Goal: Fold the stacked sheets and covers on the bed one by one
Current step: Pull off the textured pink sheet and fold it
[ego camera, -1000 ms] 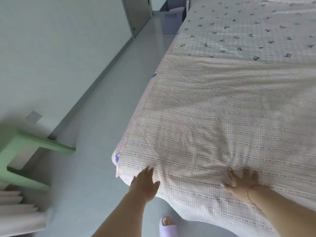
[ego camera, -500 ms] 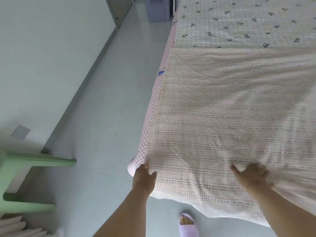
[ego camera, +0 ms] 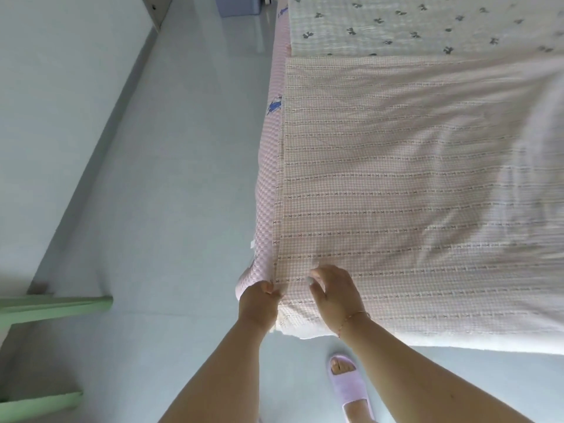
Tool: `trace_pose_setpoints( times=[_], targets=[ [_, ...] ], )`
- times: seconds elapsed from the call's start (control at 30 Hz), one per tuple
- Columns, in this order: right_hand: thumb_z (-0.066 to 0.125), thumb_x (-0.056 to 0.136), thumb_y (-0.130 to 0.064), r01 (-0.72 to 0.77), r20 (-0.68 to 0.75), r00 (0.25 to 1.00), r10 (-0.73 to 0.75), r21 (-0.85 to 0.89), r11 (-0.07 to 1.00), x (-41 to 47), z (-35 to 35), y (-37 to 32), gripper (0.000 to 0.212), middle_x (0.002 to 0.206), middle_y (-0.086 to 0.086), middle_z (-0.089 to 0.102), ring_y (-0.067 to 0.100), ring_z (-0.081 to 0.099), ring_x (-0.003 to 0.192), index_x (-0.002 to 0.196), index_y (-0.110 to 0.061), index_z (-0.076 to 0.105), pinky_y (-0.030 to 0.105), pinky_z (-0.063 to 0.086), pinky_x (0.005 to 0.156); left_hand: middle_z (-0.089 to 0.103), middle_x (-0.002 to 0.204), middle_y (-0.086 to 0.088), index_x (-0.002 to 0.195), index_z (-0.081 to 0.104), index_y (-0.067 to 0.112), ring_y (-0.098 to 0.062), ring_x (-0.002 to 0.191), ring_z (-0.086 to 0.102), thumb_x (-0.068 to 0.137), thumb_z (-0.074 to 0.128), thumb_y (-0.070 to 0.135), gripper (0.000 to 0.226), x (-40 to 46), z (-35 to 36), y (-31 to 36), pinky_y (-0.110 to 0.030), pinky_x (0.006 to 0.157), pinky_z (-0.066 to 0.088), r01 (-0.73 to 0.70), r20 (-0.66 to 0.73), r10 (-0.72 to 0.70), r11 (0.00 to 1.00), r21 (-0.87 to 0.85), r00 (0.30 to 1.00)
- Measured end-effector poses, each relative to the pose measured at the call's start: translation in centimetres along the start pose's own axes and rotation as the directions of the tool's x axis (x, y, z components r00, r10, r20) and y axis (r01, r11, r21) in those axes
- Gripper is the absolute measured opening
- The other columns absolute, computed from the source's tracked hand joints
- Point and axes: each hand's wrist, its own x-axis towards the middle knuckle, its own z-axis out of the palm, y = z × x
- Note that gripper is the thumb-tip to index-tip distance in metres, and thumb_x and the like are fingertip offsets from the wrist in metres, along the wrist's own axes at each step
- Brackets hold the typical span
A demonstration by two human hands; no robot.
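Item in hand: pink checked cover [ego camera: 396, 184], spread flat across the near part of the bed, its near-left corner at the bed's corner.
Your left hand [ego camera: 259, 303]: pinching that corner's edge between thumb and curled fingers.
Your right hand [ego camera: 335, 296]: fingers loosely bent, resting on the cover just beside the left; no clear pinch shows.
Progress: judged early; this cover looks barely begun, and the bow-print sheet [ego camera: 427, 22] beyond it lies flat, unfolded.
Left to do: fold this cover, then the others.
Edges: pink mattress pad [ego camera: 268, 184] shows along the left side.
Open room: bare floor [ego camera: 171, 209] to your left; green stool [ego camera: 45, 309] stands well apart.
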Motion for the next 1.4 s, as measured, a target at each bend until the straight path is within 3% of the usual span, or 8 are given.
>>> trace_pose_setpoints(
  times=[0.17,0.33,0.5,0.77,0.9,1.0,1.27,1.4],
  targets=[
    [0.004,0.074,-0.063,-0.061,0.009,0.998,0.061,-0.014,0.998,-1.5,1.3,-1.4,0.083,0.131,-0.008,0.050,0.016,0.038,0.128,0.123,-0.025,0.058,0.029,0.030,0.108,0.063,0.075,0.001,0.080,0.062,0.013,-0.021,0.080,0.057,0.095,0.058,0.037,0.028,0.5,-0.5,-1.7,-0.028,0.069,0.041,-0.002,-0.045,-0.003,0.994,-0.110,0.999],
    [0.036,0.096,-0.038,-0.210,0.064,0.977,0.204,0.109,0.972,-2.6,2.5,-0.9,0.039,0.134,-0.002,0.049,0.020,0.038,0.127,0.129,-0.026,0.054,0.029,0.027,0.108,0.060,0.071,0.006,0.077,0.061,0.014,-0.017,0.071,0.055,0.092,0.063,0.033,0.024,0.9,-0.3,-1.5,-0.024,0.064,0.042,-0.074,0.000,0.075,0.979,-0.192,0.997],
    [0.035,0.096,-0.041,-0.356,0.101,0.933,0.345,0.392,0.848,-3.1,4.3,-2.1,0.041,0.122,0.000,0.059,0.023,0.051,0.116,0.125,-0.022,0.056,0.032,0.039,0.096,0.066,0.097,-0.003,0.093,0.062,0.013,-0.022,0.097,0.062,0.089,0.068,0.022,0.011,1.4,-0.9,-2.3,-0.033,0.092,0.046,-0.077,0.072,0.098,0.965,-0.249,0.993],
    [0.035,0.098,-0.035,-0.522,0.210,0.847,0.488,0.501,0.691,-3.4,5.1,-2.9,0.033,0.109,0.003,0.060,0.023,0.055,0.099,0.120,-0.021,0.056,0.030,0.039,0.077,0.068,0.118,-0.005,0.121,0.065,0.007,-0.023,0.110,0.062,0.089,0.066,0.023,0.036,0.9,0.8,-3.7,-0.035,0.094,0.051,-0.067,0.287,0.113,0.984,-0.164,0.951],
    [0.038,0.098,-0.023,-0.537,0.202,0.835,0.512,0.506,0.675,-3.4,5.5,-2.9,0.032,0.113,0.007,0.063,0.027,0.057,0.106,0.116,-0.008,0.060,0.037,0.046,0.091,0.070,0.113,-0.003,0.119,0.067,0.011,-0.019,0.106,0.064,0.089,0.068,0.024,0.033,0.8,1.3,-4.3,-0.026,0.088,0.049,-0.018,0.423,0.101,0.980,-0.197,0.901],
    [0.035,0.095,-0.016,-0.571,0.226,0.813,0.537,0.489,0.659,-4.2,6.1,-2.6,0.027,0.095,0.004,0.061,0.025,0.057,0.096,0.092,-0.014,0.061,0.042,0.046,0.094,0.066,0.118,0.004,0.127,0.062,0.018,-0.017,0.110,0.060,0.089,0.068,0.034,0.042,0.3,2.3,-4.8,-0.026,0.091,0.043,-0.049,0.506,0.115,0.988,-0.143,0.855],
    [0.031,0.103,-0.029,-0.531,0.183,0.705,0.686,0.777,0.338,-8.7,7.8,-1.7,0.042,0.076,-0.001,0.059,0.018,0.054,0.078,0.081,-0.013,0.063,0.026,0.041,0.069,0.067,0.115,0.005,0.122,0.063,0.016,-0.013,0.104,0.059,0.088,0.068,0.039,0.041,-2.1,4.2,-6.2,-0.024,0.087,0.045,-0.185,0.560,0.187,0.981,-0.061,0.807],
    [0.039,0.101,-0.021,-0.458,0.277,0.586,0.761,0.889,0.029,-12.6,7.9,-1.8,0.025,0.082,0.004,0.058,0.009,0.051,0.063,0.097,-0.005,0.059,0.017,0.040,0.053,0.066,0.117,0.009,0.123,0.062,0.022,-0.012,0.111,0.056,0.088,0.064,0.045,0.042,-4.9,4.3,-6.0,-0.029,0.096,0.042,-0.184,0.549,0.241,0.970,-0.157,0.800]
  ],
)
